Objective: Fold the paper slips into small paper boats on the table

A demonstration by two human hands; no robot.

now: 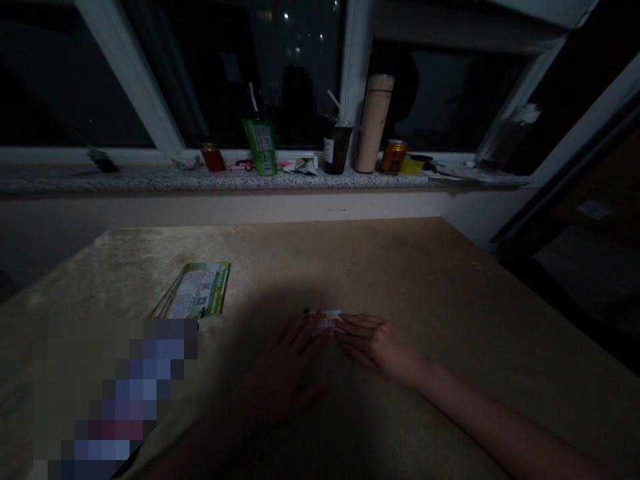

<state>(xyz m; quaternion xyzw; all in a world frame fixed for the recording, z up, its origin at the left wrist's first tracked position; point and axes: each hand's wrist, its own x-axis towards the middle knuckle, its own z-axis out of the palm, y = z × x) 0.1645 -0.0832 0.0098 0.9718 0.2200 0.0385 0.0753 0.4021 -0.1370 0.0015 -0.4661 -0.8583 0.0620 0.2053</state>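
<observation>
A small whitish printed piece, card-like or folded paper, lies on the brown tabletop between my hands; its exact kind is too dim to make out. My left hand rests flat with fingers stretched and apart, their tips over the left part of the piece. From the other side, my right hand lies with its fingers extended, the tips touching the right edge. Up and to the left of my left hand sits a fanned stack of green-and-white printed leaflets.
The table runs back to a wall below a window. On the granite sill stand a green cup with a straw, a dark cup, a tall beige flask, a gold can and a red jar. Pixelation masks the lower left.
</observation>
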